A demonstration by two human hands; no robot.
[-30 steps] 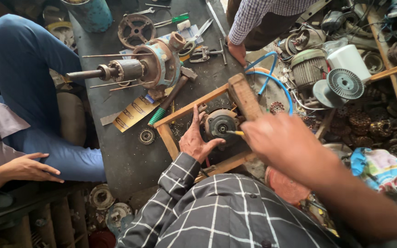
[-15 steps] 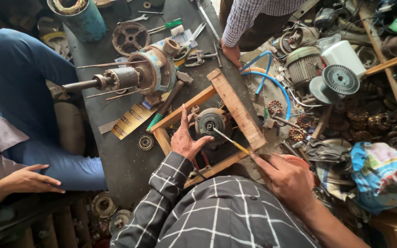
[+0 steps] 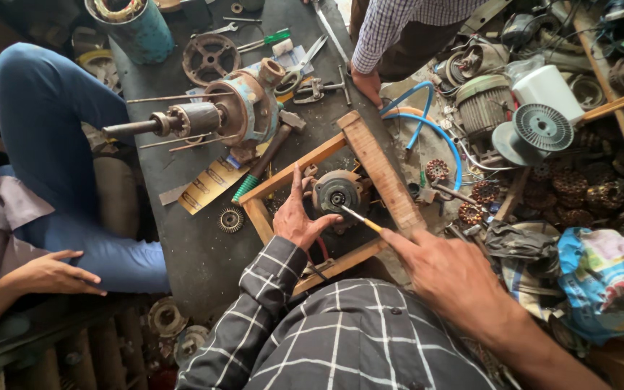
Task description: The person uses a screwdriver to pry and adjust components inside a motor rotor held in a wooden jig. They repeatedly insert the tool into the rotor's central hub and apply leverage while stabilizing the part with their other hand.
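L hand (image 3: 299, 217), fingers spread, braces small motor (image 3: 337, 193) inside wooden frame (image 3: 380, 170); R hand (image 3: 451, 273) pinches screwdriver (image 3: 359, 217), tip at motor centre.

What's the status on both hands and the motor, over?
Left hand steadies the small round motor inside the wooden frame. Right hand holds a thin yellow-handled tool, tip at motor hub. Nothing blocking.
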